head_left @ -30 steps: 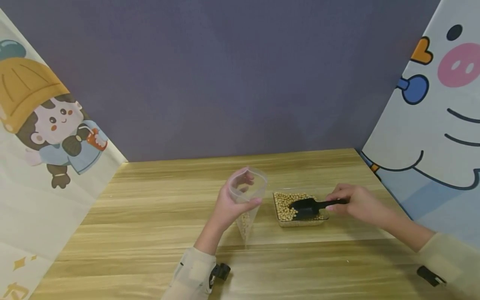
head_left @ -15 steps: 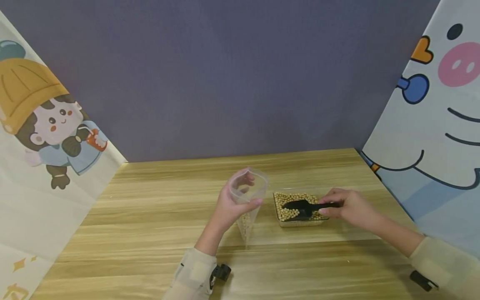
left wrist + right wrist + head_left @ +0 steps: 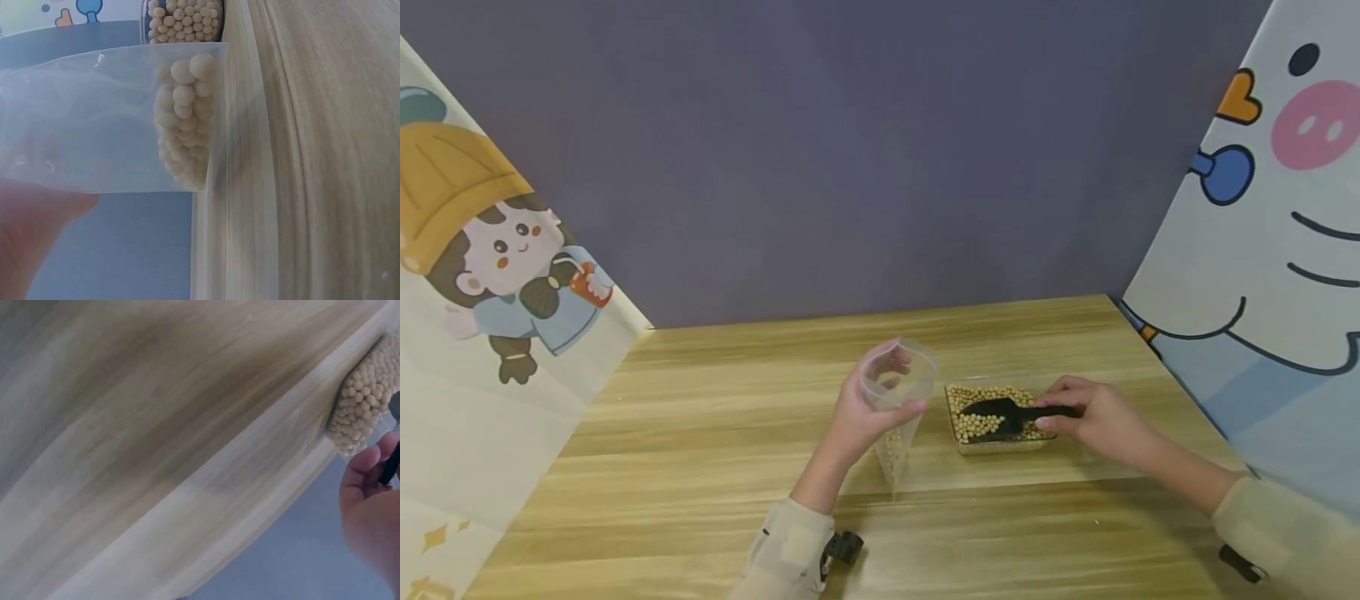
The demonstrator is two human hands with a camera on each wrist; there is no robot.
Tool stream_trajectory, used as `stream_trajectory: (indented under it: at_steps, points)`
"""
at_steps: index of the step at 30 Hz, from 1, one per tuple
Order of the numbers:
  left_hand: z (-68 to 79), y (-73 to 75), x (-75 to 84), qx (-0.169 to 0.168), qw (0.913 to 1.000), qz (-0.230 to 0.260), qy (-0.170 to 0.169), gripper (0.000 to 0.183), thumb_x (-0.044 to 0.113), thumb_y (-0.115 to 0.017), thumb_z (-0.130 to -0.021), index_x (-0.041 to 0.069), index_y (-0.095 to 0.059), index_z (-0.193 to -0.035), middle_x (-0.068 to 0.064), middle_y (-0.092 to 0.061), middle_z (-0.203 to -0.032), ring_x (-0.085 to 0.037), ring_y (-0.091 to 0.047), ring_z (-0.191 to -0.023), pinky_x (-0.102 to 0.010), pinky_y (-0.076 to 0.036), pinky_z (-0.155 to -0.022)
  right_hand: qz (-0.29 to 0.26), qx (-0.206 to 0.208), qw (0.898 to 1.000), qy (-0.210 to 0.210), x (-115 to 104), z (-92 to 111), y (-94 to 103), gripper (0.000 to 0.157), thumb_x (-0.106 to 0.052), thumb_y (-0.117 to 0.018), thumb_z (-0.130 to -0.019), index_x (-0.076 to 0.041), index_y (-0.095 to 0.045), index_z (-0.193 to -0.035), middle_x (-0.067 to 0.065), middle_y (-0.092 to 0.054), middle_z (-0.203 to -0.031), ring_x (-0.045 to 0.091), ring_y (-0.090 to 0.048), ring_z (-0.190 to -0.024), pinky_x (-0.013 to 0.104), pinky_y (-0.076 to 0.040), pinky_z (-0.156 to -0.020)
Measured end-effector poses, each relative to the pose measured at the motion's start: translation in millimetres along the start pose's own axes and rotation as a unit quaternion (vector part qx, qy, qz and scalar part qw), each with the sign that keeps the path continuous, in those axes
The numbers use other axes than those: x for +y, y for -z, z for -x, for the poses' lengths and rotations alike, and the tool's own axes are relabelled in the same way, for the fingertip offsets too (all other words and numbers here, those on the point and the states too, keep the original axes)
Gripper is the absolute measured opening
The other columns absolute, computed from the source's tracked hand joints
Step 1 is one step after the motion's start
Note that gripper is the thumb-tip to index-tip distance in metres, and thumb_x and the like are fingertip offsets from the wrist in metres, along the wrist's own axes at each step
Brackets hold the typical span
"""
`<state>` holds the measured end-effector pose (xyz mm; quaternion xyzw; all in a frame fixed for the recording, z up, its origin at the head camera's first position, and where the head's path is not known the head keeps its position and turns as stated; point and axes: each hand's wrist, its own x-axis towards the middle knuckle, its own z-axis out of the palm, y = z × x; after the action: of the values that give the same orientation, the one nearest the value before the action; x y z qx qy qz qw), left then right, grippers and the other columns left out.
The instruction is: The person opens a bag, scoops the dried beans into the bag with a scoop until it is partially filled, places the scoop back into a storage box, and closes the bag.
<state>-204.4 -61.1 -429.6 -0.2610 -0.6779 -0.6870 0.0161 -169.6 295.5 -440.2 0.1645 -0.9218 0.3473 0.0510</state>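
My left hand (image 3: 859, 417) grips a clear plastic bag (image 3: 910, 379) near its top, thumb in front and fingers behind, its mouth held round and wide. Pale round beans (image 3: 184, 119) fill the bag's lower end, seen close up in the left wrist view. On the right, my right hand (image 3: 1101, 417) pinches the handle of a black scoop (image 3: 1013, 417). The scoop's bowl lies in a clear rectangular box (image 3: 1006, 448) full of the same beans, with some beans on the bowl. In the right wrist view only part of the scoop handle (image 3: 390, 467) shows.
Both hands work over a wood-grain table (image 3: 715, 467). A dark blue-grey panel (image 3: 880, 167) rises behind it. Cartoon-printed panels stand at the left (image 3: 445, 417) and right (image 3: 1210, 275).
My right hand has moved left, pushing the scoop further into the beans, and more beans lie on its bowl. The left hand keeps the bag nearly in place.
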Motion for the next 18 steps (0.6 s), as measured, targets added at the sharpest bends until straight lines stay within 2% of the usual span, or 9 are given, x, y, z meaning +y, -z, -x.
stream_trajectory:
  at_steps: [3,8,15,18]
  points:
    - [0.0,0.1,0.3,0.002,1.0000,-0.001,-0.001,0.087,0.004,-0.088,-0.079,0.009,-0.048,-0.157,-0.025,-0.058,-0.143,-0.039,-0.057,-0.133,-0.068,-0.042,-0.121,-0.004,-0.007,1.000,0.007,0.1,-0.7,1.2,0.023,-0.020,-0.084,-0.091,-0.011,-0.083,-0.112,0.001,-0.074,-0.106,0.000,-0.056,-0.073,0.023,-0.048,-0.059]
    - [0.1,0.0,1.6,0.003,1.0000,-0.005,0.007,0.088,0.003,-0.088,-0.079,0.010,-0.048,-0.157,-0.024,-0.059,-0.143,-0.039,-0.057,-0.134,-0.065,-0.043,-0.122,-0.018,-0.024,1.000,-0.006,0.5,-2.9,1.8,0.025,-0.022,-0.083,-0.093,-0.010,-0.082,-0.114,0.003,-0.075,-0.108,-0.001,-0.059,-0.074,0.023,-0.050,-0.060]
    - [-0.8,0.2,0.8,-0.001,1.0000,0.009,0.003,0.086,0.003,-0.087,-0.080,0.008,-0.048,-0.156,-0.031,-0.056,-0.142,-0.039,-0.056,-0.134,-0.070,-0.040,-0.122,-0.026,-0.026,0.999,-0.001,2.3,-4.5,-3.3,0.024,-0.021,-0.083,-0.092,-0.009,-0.082,-0.113,0.003,-0.076,-0.107,-0.001,-0.062,-0.072,0.023,-0.053,-0.059]
    - [-0.3,0.1,1.7,0.000,1.0000,0.009,0.004,0.086,0.001,-0.087,-0.079,0.008,-0.048,-0.156,-0.029,-0.057,-0.142,-0.039,-0.056,-0.134,-0.069,-0.039,-0.122,-0.039,-0.030,0.999,-0.008,2.5,-4.3,-3.6,0.025,-0.021,-0.083,-0.093,-0.009,-0.082,-0.114,0.004,-0.076,-0.109,-0.001,-0.064,-0.074,0.023,-0.054,-0.061]
